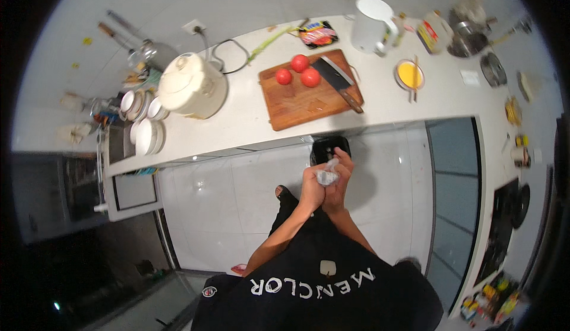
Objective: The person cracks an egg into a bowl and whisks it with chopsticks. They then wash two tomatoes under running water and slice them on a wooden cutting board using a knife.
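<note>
Both my hands are together in front of my body, above the floor. My left hand and my right hand are closed around a crumpled clear plastic bag, which bears a small printed patch. Just beyond them, a black bin stands on the floor by the counter. On the counter lies a wooden cutting board with three tomatoes and a cleaver. To its right is a bowl of yellow liquid with chopsticks across it.
A cream lidded pot and stacked bowls stand left, near the sink. Behind the board are a wrapped food tray, a green onion and a white pitcher. A black stove is at right.
</note>
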Motion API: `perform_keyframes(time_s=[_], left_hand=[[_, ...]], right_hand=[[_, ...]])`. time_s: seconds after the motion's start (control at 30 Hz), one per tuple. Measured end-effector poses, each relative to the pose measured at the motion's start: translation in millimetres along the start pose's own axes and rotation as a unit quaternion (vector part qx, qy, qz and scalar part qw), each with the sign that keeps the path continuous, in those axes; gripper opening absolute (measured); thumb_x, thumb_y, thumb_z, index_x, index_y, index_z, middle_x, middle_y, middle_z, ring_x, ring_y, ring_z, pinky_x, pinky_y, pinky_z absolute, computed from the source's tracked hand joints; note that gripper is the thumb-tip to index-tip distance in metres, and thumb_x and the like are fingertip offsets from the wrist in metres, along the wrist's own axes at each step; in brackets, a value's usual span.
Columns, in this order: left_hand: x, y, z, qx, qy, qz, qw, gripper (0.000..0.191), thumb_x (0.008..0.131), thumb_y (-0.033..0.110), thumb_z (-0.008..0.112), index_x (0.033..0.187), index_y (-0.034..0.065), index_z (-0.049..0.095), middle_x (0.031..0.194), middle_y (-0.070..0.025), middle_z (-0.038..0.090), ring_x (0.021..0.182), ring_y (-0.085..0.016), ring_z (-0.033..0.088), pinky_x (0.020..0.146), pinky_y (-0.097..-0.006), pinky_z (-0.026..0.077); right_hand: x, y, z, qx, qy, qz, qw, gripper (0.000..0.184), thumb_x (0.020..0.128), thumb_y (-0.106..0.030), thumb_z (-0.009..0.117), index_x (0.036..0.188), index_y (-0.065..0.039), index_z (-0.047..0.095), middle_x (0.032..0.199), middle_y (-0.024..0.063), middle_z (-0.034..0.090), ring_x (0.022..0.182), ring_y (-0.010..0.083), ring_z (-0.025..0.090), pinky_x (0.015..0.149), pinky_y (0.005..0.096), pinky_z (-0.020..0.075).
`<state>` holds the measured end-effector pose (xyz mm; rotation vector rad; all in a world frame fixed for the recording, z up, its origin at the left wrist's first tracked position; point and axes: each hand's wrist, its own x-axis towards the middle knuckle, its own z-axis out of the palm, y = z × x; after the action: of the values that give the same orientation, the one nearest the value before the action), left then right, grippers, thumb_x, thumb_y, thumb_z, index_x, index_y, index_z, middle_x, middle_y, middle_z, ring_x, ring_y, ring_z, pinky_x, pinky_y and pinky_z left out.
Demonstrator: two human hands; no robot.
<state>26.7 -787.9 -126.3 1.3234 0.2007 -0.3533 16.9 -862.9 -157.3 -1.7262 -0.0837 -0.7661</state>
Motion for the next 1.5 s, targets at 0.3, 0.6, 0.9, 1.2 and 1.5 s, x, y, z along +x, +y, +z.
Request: perform_keyframes(time_s=[0.3,0.6,0.9,1.2,1.5], left_hand=[[8,-24,-25,0.122,0.133,0.126,0.975,0.028,0.095,0.011,0.041,0.083,-0.0047,0.061,0.082,-0.0142,0.061,0.09,-0.027,0.058,0.08,-0.0344,0.045],[-18,-47,-64,0.033,0.227,0.169,0.959,0.055,0.096,0.015,0.051,0.14,0.0022,0.02,0.134,-0.0142,0.039,0.121,-0.027,0.044,0.103,-0.0353,0.037],[-15,-45,-130,0.244,0.26,0.423,0.833,0.019,0.091,0.011,0.054,0.081,-0.001,0.066,0.096,-0.0144,0.067,0.088,-0.03,0.065,0.077,-0.0359,0.052],[-64,-92,-113,0.173,0.08,0.023,0.981,0.042,0.103,0.034,0.037,0.115,-0.0024,0.056,0.11,-0.0145,0.063,0.104,-0.024,0.059,0.091,-0.0355,0.046],[-48,-96,-72,0.48,-0.055,0.176,0.858,0.031,0.092,0.013,0.057,0.12,0.0006,0.059,0.127,-0.0187,0.057,0.119,-0.038,0.053,0.104,-0.0515,0.037]], right_hand=[[-11,-12,38,0.202,-0.091,0.118,0.968,0.033,0.095,-0.022,0.04,0.105,0.005,0.057,0.107,0.0168,0.062,0.095,0.0268,0.061,0.092,0.0371,0.0454],[-25,-11,82,0.324,-0.107,0.466,0.817,0.016,0.096,-0.01,0.042,0.099,-0.003,0.056,0.095,0.007,0.059,0.091,0.0192,0.059,0.084,0.0309,0.0484],[-72,-52,110,0.234,-0.25,0.366,0.865,0.035,0.103,-0.026,0.035,0.094,-0.002,0.058,0.097,0.0035,0.058,0.089,0.0115,0.053,0.07,0.027,0.0417],[-111,2,66,0.21,-0.189,0.471,0.835,0.048,0.104,-0.031,0.039,0.073,0.002,0.053,0.064,-0.0018,0.049,0.064,0.0083,0.046,0.055,0.029,0.038],[-102,24,-17,0.555,0.013,0.672,0.491,0.073,0.098,-0.063,0.027,0.149,-0.011,0.027,0.146,0.0133,0.036,0.134,0.0271,0.038,0.114,0.041,0.0269]])
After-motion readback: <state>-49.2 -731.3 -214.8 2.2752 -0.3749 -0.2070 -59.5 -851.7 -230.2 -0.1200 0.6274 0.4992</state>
